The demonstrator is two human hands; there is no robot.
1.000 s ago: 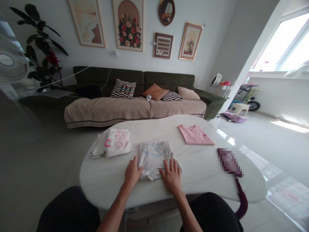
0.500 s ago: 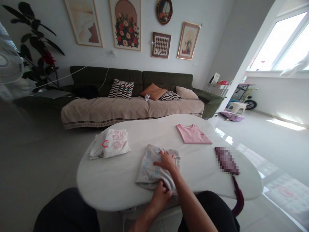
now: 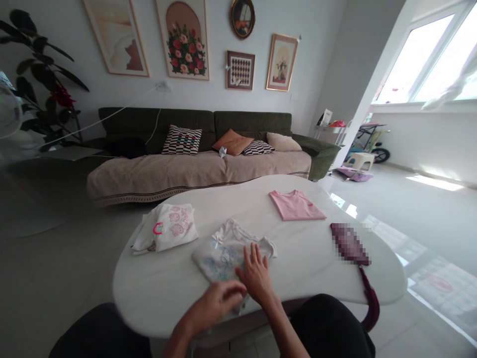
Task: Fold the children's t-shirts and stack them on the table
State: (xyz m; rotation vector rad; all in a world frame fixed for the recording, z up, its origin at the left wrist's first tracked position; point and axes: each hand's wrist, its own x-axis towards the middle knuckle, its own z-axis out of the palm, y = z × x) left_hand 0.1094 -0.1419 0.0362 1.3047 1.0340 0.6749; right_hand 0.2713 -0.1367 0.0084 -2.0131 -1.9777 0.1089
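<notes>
A white-grey shirt [image 3: 225, 253] with a pale blue print and a small bow at the neckline lies on the table in front of me, its neckline and one short sleeve showing. Flat on its right part, my right hand [image 3: 257, 276] rests with spread fingers. My left hand [image 3: 214, 304], a little blurred, is loosely curved over the shirt's lower edge, thumb and fingers apart, with nothing seen in it. Both hands partly cover the lower shirt. A folded pink T-shirt [image 3: 297, 205] lies farther back on the right. At the left is a folded white shirt [image 3: 177, 228] with pink figures.
These clothes lie on a white, rounded table [image 3: 156, 288]. A dark red item with a strap [image 3: 368, 303] hangs over its right edge, partly pixelated. Behind stands a green sofa [image 3: 253, 119] with cushions. My knees [image 3: 328, 323] are at the table's near edge.
The shirt has spread out toward the left, and its neckline and sleeve now show. My left hand has let go of its lower edge and moved left; my right hand has slid nearer to me.
</notes>
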